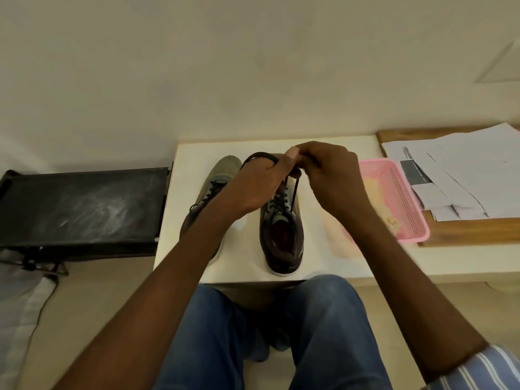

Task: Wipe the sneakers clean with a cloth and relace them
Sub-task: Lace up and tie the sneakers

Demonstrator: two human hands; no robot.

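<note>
Two dark grey-brown sneakers stand side by side on a white table (pixel 242 266), toes pointing away from me. The left sneaker (pixel 222 170) is partly covered by my left forearm. The right sneaker (pixel 281 237) has its opening toward me and black laces through its eyelets. Above it my left hand (pixel 253 187) grips a loop of the black lace (pixel 260 156). My right hand (pixel 329 175) pinches the same lace close beside the left thumb, and one strand (pixel 294 195) runs down to the eyelets. A yellowish cloth (pixel 377 192) lies in a pink basket.
The pink basket (pixel 408 198) sits to the right of the sneakers. Loose papers (pixel 461 170) lie on a wooden board at the far right. A black tray-like stand (pixel 81 204) is left of the table. My knees in blue jeans (pixel 281 333) are under the near edge.
</note>
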